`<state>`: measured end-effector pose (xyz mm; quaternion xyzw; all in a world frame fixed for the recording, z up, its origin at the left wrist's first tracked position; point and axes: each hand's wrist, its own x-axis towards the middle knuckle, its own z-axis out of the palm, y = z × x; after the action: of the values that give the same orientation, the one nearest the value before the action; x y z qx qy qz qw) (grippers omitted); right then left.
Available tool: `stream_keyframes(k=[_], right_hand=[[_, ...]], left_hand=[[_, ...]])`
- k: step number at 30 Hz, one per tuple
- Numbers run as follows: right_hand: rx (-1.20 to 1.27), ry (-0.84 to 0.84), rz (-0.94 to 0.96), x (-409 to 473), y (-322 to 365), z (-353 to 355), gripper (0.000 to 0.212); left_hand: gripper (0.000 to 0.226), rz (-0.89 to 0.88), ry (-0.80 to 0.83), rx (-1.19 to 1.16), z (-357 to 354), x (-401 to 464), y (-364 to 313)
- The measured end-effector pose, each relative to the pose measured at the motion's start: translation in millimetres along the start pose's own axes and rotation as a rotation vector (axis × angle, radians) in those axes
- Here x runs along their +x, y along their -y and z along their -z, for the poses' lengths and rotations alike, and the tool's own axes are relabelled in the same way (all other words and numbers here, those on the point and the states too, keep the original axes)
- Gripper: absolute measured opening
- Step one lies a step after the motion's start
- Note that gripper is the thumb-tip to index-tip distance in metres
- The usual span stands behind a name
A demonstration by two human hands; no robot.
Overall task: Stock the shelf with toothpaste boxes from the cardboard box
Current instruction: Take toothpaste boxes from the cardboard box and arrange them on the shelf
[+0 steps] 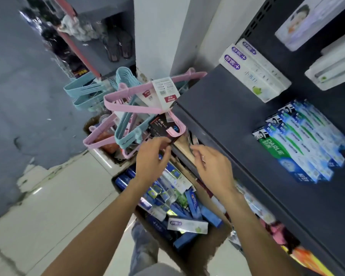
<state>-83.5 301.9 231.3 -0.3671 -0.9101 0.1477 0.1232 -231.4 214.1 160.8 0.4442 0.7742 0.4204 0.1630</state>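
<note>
A cardboard box on the floor below me is packed with several blue, white and green toothpaste boxes. Above its far end my left hand pinches a dark toothpaste box by its lower edge. My right hand is close beside it, thumb and curled fingers on the box's pale side. To the right, the dark shelf carries a stack of green-and-blue Darlie boxes and white toothpaste boxes.
Bundles of pink hangers and blue hangers hang just beyond my hands, touching the shelf corner. A white pillar stands behind them. Pale floor tiles lie to the left. Lower shelves on the right hold more packaged goods.
</note>
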Motion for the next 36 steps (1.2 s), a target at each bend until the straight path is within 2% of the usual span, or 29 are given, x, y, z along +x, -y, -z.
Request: stream_keyframes(k=[2, 6, 9, 11, 12, 15, 18, 22, 26, 30, 33, 36], right_hand=[[0.028, 0.202, -0.038, -22.1, 2.4, -13.1, 0.023], [-0.014, 0.605, -0.151, -66.1, -16.3, -58.1, 0.029], [-0.041, 0.754, -0.188, -100.1, -35.4, -95.1, 0.019], [-0.015, 0.847, -0.259, -124.1, -47.2, -114.7, 0.012], [0.002, 0.879, -0.289, -138.1, -55.1, -125.3, 0.015], [0.021, 0.909, -0.349, -181.1, -85.2, -159.1, 0.035], [0.021, 0.918, -0.337, -218.6, -114.4, -195.5, 0.044], [-0.045, 0.890, -0.296, -261.3, -148.3, -243.7, 0.052], [-0.136, 0.912, -0.273, -291.0, -168.4, -287.0, 0.054], [-0.286, 0.855, -0.244, -290.3, -177.2, -318.1, 0.070], [-0.361, 0.896, -0.184, -283.9, -182.3, -330.4, 0.069], [-0.311, 0.902, -0.222, -280.7, -181.7, -317.6, 0.070]], left_hand=[[0.027, 0.133, 0.142, -0.004, 11.0, -32.9, 16.0], [0.019, 0.296, 0.468, 0.189, 25.1, -84.2, 45.5], [0.031, 0.384, 0.583, 0.320, 24.7, -111.4, 63.1], [0.034, 0.369, 0.625, 0.406, 16.3, -126.5, 73.3], [0.035, 0.352, 0.636, 0.444, 10.3, -133.6, 78.0], [0.038, 0.272, 0.642, 0.517, -15.8, -156.1, 91.1], [0.041, 0.159, 0.666, 0.543, -55.0, -178.5, 104.9], [0.050, 0.046, 0.817, 0.649, -118.7, -199.9, 127.3], [0.059, -0.038, 0.965, 0.933, -164.1, -212.8, 153.1], [0.066, -0.146, 0.910, 1.113, -186.3, -225.8, 176.8], [0.063, -0.234, 0.831, 1.161, -193.3, -228.7, 185.8], [0.055, -0.342, 0.803, 1.177, -192.3, -224.0, 186.2]])
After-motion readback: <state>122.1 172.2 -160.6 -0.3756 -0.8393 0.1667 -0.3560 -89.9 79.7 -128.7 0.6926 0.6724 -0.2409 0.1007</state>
